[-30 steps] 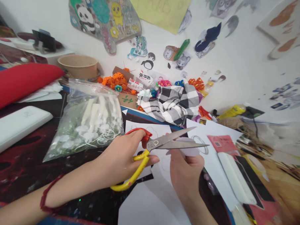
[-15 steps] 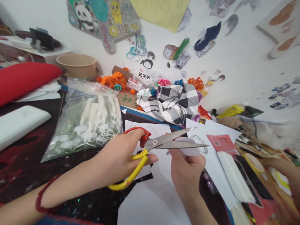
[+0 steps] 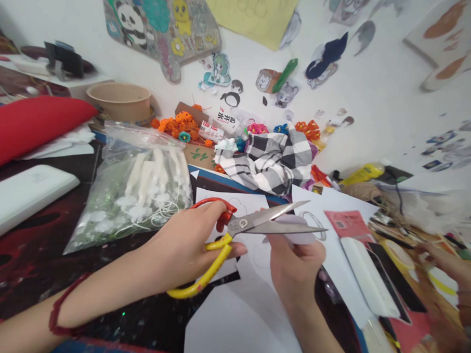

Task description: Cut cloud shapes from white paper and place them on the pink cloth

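My left hand (image 3: 196, 240) grips a pair of scissors (image 3: 257, 221) with one red and one yellow handle. The blades are spread apart and point right, crossing in front of a small white paper piece (image 3: 301, 235). That piece is pinched in my right hand (image 3: 296, 267), whose fingertips are partly hidden behind the lower blade. Beneath both hands lie white sheets (image 3: 233, 322), one with faint drawn outlines. Another sheet, to the right, carries a drawn oval ring (image 3: 314, 224).
A clear zip bag (image 3: 133, 193) lies left, near a white power bank (image 3: 27, 201) and a red object (image 3: 35, 126). Checked cloth (image 3: 271, 165) and orange flowers (image 3: 183, 125) line the wall. At right, another person's hand (image 3: 446, 264) is near a tape roll (image 3: 399, 254).
My left wrist has shifted slightly left, while the scissors stay almost in place with blades spread. My right hand has barely moved. The other person's hand at right has moved up a little.
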Demonstrator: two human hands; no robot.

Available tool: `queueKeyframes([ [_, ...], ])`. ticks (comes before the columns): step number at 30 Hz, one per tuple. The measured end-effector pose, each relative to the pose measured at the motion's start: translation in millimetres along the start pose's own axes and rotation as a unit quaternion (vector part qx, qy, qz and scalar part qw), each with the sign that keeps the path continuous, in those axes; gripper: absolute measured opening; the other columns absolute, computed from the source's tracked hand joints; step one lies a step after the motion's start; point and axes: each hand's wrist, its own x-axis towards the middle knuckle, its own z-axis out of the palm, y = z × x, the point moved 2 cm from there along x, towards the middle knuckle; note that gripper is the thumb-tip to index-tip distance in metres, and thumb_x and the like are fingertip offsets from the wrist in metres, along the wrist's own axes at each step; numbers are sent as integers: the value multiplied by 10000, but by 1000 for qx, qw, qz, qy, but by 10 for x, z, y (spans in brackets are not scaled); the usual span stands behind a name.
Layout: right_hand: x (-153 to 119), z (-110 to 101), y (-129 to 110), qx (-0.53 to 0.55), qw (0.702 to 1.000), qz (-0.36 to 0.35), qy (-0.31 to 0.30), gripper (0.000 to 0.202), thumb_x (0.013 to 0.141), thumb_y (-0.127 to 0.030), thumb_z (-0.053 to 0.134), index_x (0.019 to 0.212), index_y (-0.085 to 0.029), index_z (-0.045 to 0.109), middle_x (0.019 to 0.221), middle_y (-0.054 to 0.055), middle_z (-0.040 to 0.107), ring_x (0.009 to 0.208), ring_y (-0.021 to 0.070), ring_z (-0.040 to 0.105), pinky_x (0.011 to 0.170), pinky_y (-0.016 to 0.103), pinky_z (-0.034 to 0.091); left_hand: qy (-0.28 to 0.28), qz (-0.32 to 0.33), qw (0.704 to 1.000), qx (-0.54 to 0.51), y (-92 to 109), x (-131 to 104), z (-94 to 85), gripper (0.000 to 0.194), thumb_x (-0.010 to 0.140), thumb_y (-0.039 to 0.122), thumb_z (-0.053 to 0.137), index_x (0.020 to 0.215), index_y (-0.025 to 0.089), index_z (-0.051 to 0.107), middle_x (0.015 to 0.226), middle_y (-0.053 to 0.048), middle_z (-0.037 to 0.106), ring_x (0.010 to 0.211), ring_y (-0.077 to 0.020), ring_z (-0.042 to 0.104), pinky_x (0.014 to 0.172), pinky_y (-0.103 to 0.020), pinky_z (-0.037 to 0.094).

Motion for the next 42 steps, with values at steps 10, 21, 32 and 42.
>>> queueKeyframes([
  [10,39,-26,-41,-13,999,-35,-25,230,802,-92,721,938,-267,784,891,6,771,794,205,733,681,313,602,-4,-1,1000,30,-11,-4,-38,417,836,612,562,959,223,476,806,-13,588,672,-212,551,594,-303,344],
  [21,96,-22,-91,-48,996,-63,-38,239,804,-90,701,920,-274,799,908,31,767,825,245,724,708,383,600,-1,13,998,57,-35,-20,-54,429,842,631,559,937,218,493,801,-19,621,634,-204,557,567,-293,331],
  [32,99,-46,-117,-90,994,-52,-32,192,794,-132,718,879,-283,800,879,21,763,792,231,708,684,362,569,47,59,993,85,-112,-21,-78,413,790,525,660,996,225,465,1012,-52,617,828,-245,599,659,-324,402],
  [42,111,-50,-25,-25,998,41,41,95,787,-235,764,865,-181,768,837,59,766,792,243,717,707,376,559,37,-16,999,-20,-231,14,-65,394,845,508,523,1082,204,441,886,-43,590,732,-218,553,639,-348,428],
])
